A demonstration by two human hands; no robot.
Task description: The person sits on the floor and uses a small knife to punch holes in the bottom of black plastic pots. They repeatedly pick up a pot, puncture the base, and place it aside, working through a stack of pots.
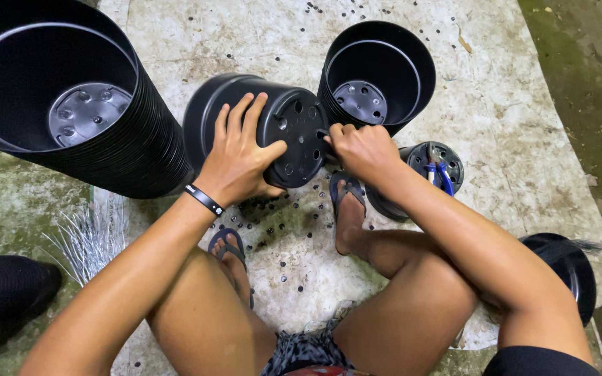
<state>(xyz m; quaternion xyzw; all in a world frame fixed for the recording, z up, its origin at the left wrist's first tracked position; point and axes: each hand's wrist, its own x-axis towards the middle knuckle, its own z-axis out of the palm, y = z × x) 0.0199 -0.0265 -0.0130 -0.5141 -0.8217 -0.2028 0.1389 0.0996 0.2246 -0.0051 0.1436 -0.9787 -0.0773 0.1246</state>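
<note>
A black plastic plant pot (294, 115) lies on its side in front of me, its holed bottom facing right. My left hand (240, 152) presses on its side wall, fingers spread, a black band on the wrist. My right hand (361, 147) is closed around a small tool whose tip touches the pot's bottom; the tool is mostly hidden by the fingers.
A tall stack of black pots (71, 104) leans at the left, a shorter stack (377, 73) stands behind. A small upturned pot (432, 167) carries blue-handled pliers. Another dark pot (571, 268) sits at right. Small black plastic bits dot the pale mat (510, 104). My sandalled feet rest below.
</note>
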